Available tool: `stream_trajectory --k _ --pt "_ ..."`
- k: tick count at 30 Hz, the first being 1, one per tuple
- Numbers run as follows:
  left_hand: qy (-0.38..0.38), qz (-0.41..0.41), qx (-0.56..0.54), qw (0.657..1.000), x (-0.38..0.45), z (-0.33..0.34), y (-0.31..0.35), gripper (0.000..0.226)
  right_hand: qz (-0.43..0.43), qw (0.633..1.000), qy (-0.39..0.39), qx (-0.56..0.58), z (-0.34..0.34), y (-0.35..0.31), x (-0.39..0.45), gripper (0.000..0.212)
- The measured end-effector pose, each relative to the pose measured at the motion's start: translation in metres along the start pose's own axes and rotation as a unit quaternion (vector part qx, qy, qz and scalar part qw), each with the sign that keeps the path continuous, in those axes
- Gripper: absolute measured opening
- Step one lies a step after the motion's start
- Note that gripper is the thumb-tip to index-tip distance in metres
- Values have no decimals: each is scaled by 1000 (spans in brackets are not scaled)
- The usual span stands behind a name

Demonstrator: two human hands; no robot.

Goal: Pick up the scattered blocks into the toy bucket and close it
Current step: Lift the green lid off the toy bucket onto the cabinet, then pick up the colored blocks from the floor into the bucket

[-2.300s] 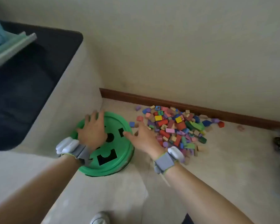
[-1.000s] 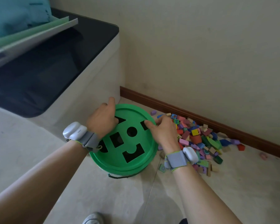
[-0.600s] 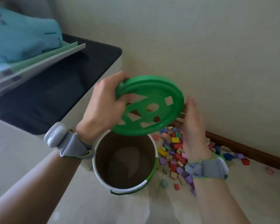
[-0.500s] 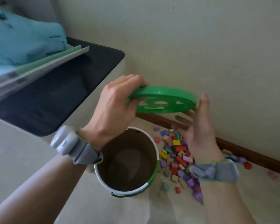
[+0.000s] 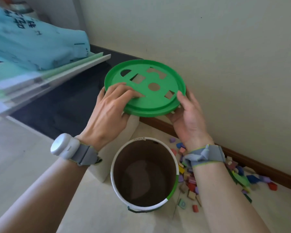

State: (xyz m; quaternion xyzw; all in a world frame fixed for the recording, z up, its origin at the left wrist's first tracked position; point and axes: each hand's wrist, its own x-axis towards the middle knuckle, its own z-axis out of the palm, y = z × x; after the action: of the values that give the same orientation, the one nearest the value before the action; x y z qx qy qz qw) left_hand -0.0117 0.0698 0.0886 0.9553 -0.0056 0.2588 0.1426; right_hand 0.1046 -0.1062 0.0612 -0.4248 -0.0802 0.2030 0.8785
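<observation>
Beige floor [image 5: 32,174] meets a cream wall [image 5: 225,56] along a brown skirting board [image 5: 259,167]. Green lid [image 5: 144,87], pierced with shape cut-outs, is held off the bucket [image 5: 144,175] and tilted, above and beyond it. Left hand [image 5: 111,113] grips the lid's near left rim, fingers curled over its top face. Right hand [image 5: 188,120] holds the right rim, thumb on top, fingers underneath. Bucket stands upright on the floor, open, with nothing visible inside. Blocks [image 5: 191,180] lie scattered on the floor just right of the bucket, toward the skirting. Dark-topped cabinet [image 5: 71,98] on the left carries boards [image 5: 65,71] and a teal bag [image 5: 32,44].
</observation>
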Motion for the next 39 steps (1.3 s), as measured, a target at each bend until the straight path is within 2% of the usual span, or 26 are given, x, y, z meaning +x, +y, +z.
stream_trajectory --k 8,10,14,16,17,20,21,23,25,28,30,32,33,35,37,39 --pt "-65 -129 81 986 11 -13 -32 48 76 997 14 7 29 23 41 40" --pt "-71 -144 87 983 11 -14 -34 51 94 995 -8 -34 27 22 43 36" --pt "-104 -144 94 979 14 -16 -28 67 112 984 -16 -141 5 11 47 45" --pt "-105 -125 92 982 15 -20 -16 77 110 976 24 -187 -16 5 50 51" --pt "-82 -92 87 989 17 -23 -6 77 108 970 54 -209 -28 4 51 52" --pt "32 58 2 998 25 -19 27 55 104 945 135 -280 -67 14 51 46" --pt "31 85 -53 994 27 -8 37 47 105 933 157 -307 -82 20 49 42" --pt "-50 84 -131 987 27 23 51 35 103 908 174 -366 -107 37 40 35" --pt "-170 44 -132 976 18 70 53 35 90 863 173 -466 -141 57 28 29" --pt "-312 -28 -46 948 -3 130 28 48 61 770 106 -626 -187 89 4 21" --pt "-354 -71 4 932 -14 149 8 52 49 680 24 -731 -216 114 -11 39" --pt "-349 -99 35 931 -22 152 -7 43 66 575 -75 -812 -236 135 -28 64" --pt "-341 -117 46 932 -27 161 -15 41 81 541 -98 -831 -247 152 -35 71" --pt "-308 -158 50 937 -33 165 -26 40 97 508 -122 -847 -264 177 -42 80" --pt "-279 -193 42 940 -39 166 -36 37 114 492 -149 -850 -271 200 -43 86" --pt "-261 -217 46 939 -42 162 -43 39 93 481 -161 -857 -275 213 -42 85"
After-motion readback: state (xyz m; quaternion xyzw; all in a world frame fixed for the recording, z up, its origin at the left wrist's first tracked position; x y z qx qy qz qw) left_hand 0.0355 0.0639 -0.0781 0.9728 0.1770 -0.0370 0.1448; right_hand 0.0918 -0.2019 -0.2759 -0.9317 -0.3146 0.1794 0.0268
